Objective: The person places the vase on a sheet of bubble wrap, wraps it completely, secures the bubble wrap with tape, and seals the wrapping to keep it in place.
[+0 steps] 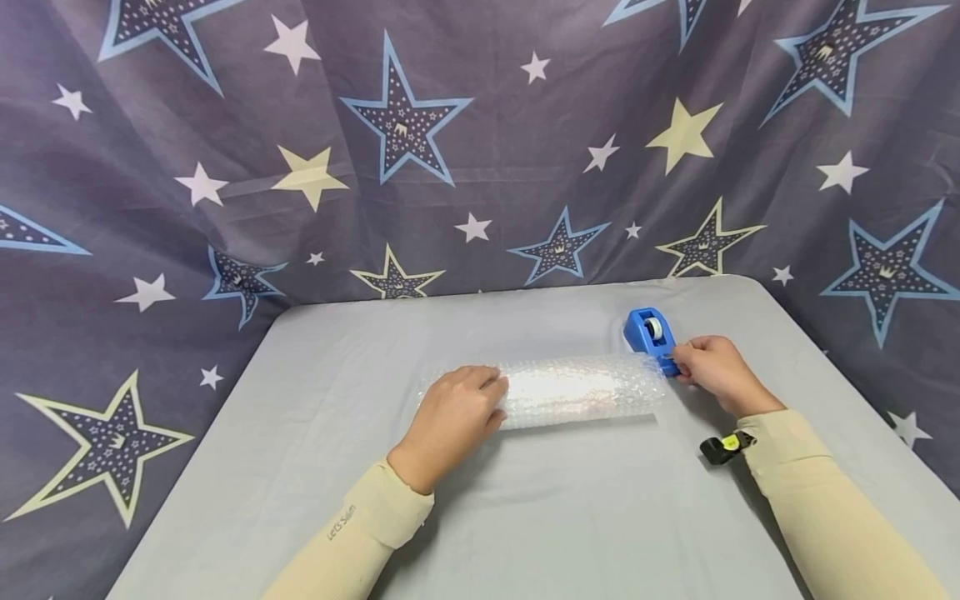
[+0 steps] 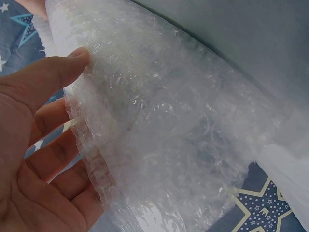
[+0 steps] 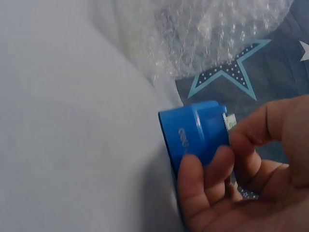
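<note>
A clear bubble-wrap roll (image 1: 577,387) lies crosswise on the table, something pale showing through it. My left hand (image 1: 457,408) holds its left part from above; in the left wrist view the thumb lies on the bubble wrap (image 2: 159,106) with the other fingers behind its edge. Just beyond the roll's right end stands a blue tape dispenser (image 1: 641,332) with a small tape roll (image 1: 655,328) in it. My right hand (image 1: 716,371) is at the dispenser's front end. Thumb and forefinger pinch the tape end (image 3: 231,121), while other fingertips touch the dispenser's side (image 3: 193,135).
A pale grey cloth covers the table (image 1: 570,508). Behind it hangs a dark curtain (image 1: 480,150) with stars. A black strap with a yellow-green piece (image 1: 726,447) hangs at my right wrist.
</note>
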{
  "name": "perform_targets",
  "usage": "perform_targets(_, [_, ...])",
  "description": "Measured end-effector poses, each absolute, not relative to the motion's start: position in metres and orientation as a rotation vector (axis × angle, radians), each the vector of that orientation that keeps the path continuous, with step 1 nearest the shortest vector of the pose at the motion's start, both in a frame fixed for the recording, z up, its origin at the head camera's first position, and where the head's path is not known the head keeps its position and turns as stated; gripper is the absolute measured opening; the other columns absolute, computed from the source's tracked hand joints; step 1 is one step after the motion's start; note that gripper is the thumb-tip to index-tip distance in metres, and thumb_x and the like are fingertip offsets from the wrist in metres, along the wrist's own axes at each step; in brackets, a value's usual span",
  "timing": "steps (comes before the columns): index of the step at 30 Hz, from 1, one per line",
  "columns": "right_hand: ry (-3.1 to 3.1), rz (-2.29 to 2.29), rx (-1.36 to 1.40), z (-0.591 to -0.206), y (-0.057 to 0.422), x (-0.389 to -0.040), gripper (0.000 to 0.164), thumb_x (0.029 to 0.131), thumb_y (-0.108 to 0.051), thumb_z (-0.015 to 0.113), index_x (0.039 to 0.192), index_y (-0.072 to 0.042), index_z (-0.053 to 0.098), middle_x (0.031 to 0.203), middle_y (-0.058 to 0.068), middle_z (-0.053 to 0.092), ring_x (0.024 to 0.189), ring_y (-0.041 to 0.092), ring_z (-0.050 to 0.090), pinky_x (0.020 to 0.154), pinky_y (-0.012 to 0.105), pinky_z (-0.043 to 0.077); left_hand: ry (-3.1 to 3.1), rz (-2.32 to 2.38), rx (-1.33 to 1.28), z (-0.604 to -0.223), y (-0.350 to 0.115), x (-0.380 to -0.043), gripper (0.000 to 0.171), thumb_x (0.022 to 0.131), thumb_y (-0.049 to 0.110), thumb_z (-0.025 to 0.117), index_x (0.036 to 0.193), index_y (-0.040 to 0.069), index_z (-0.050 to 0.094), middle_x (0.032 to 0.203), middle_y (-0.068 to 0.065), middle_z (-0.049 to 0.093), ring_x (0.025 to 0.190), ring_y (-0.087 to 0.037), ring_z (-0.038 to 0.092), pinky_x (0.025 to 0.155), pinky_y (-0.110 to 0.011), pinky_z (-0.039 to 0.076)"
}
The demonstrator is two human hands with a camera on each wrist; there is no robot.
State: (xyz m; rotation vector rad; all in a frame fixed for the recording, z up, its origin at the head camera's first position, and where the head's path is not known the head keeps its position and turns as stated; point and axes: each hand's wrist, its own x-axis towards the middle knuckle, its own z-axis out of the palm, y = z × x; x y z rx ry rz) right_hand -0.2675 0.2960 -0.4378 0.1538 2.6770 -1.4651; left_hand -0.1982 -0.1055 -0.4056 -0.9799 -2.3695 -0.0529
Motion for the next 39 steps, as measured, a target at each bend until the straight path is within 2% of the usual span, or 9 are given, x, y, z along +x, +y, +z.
perform_targets(7, [2.630,-1.477,0.003,-0.441,0.306,-0.265,0.023,0.098,-0.010,0.053,0.098,0.010,0.063,0.093,0.010,0.068,0.079,0.010,0.063,0.070,0.026,0.056,-2.363,-0.069,-0.979,-0.406,-0.105,-0.198,0.032,0.076,0.019,0.090,0.102,0.008,0.075,0.113,-0.009,0.075,0.104,-0.027,0.072,0.092,-0.040,0.058])
perform_targets(15, [2.707,-1.256,-0.077,-0.446,0.316,-0.264,0.028,0.105,-0.020,0.057,0.096,0.005,0.063,0.083,0.006,0.062,0.073,0.016,0.054,0.062,0.030,0.046,-2.369,-0.063,-0.978,-0.405,-0.104,-0.197,0.032,0.076,0.018,0.089,0.102,0.007,0.075,0.113,-0.010,0.075,0.104,-0.027,0.072,0.091,-0.040,0.058])
perform_targets(24, [2.740,-1.190,-0.128,-0.451,0.324,-0.264,0.028,0.104,-0.026,0.061,0.093,-0.001,0.064,0.078,0.005,0.057,0.067,0.015,0.048,0.057,0.031,0.041,-2.365,-0.060,-0.981,-0.406,-0.104,-0.198,0.032,0.076,0.017,0.089,0.101,0.006,0.074,0.112,-0.010,0.074,0.103,-0.027,0.072,0.091,-0.040,0.058])
perform_targets(39, [2.826,-1.134,-0.163,-0.454,0.322,-0.264,0.023,0.104,-0.021,0.061,0.092,-0.001,0.065,0.079,0.006,0.062,0.072,0.018,0.052,0.061,0.030,0.044,-2.370,-0.063,-0.981,-0.405,-0.105,-0.198,0.031,0.076,0.018,0.090,0.102,0.008,0.075,0.113,-0.009,0.075,0.105,-0.027,0.072,0.092,-0.040,0.058])
